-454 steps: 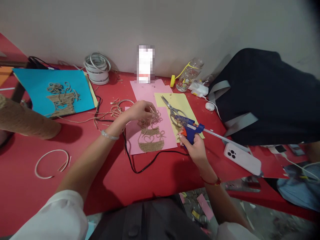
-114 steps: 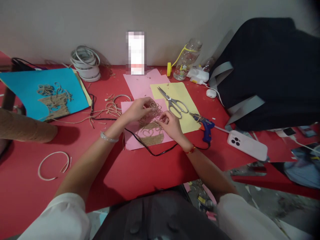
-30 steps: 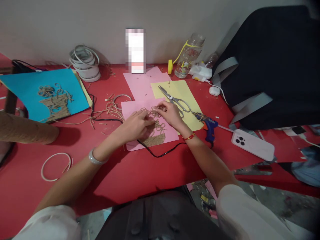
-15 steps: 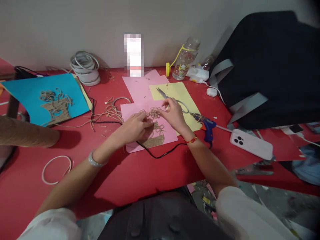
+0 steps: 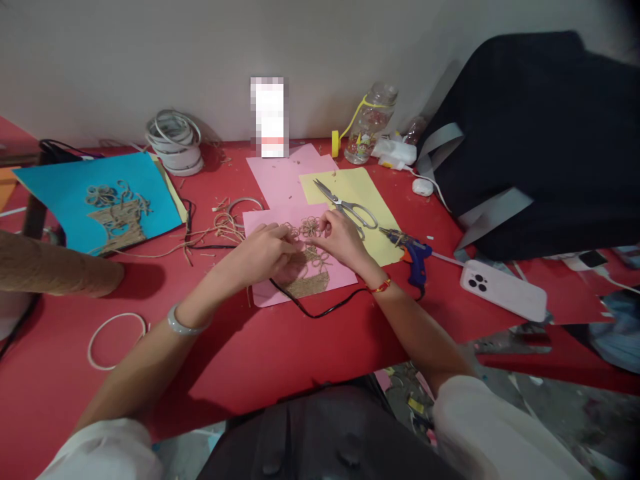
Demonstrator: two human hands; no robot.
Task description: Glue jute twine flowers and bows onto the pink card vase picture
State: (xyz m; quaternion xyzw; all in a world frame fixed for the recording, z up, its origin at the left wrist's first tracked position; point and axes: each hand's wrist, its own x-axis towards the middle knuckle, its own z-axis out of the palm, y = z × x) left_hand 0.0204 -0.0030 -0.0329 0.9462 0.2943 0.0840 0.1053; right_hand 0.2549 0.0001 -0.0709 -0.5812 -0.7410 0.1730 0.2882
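Note:
A pink sheet of paper (image 5: 340, 267) lies before me with a picture made of jute twine on it. At its top is a looped twine flower (image 5: 311, 227), and below sits a woven twine pot shape (image 5: 307, 285). My right hand (image 5: 346, 239) has its fingers closed at the flower's right edge. Left of the flower, my left hand (image 5: 267, 250) is bent over the paper with fingertips pinched together; what they hold, if anything, is hidden. Another small twine flower (image 5: 316, 257) shows between the hands.
Metal scissors (image 5: 347, 205) lie on yellow paper (image 5: 377, 193), beside a blue glue gun (image 5: 413, 253). A black cord (image 5: 320, 315) crosses the pink sheet's lower edge. Further out are a blue sheet (image 5: 60, 193), a twine-wrapped tube (image 5: 60, 263), a bottle (image 5: 367, 127) and a phone (image 5: 505, 290).
My right fingers have come down and closed in at the flower's right side. My left hand has shifted only slightly. The view has tilted a little.

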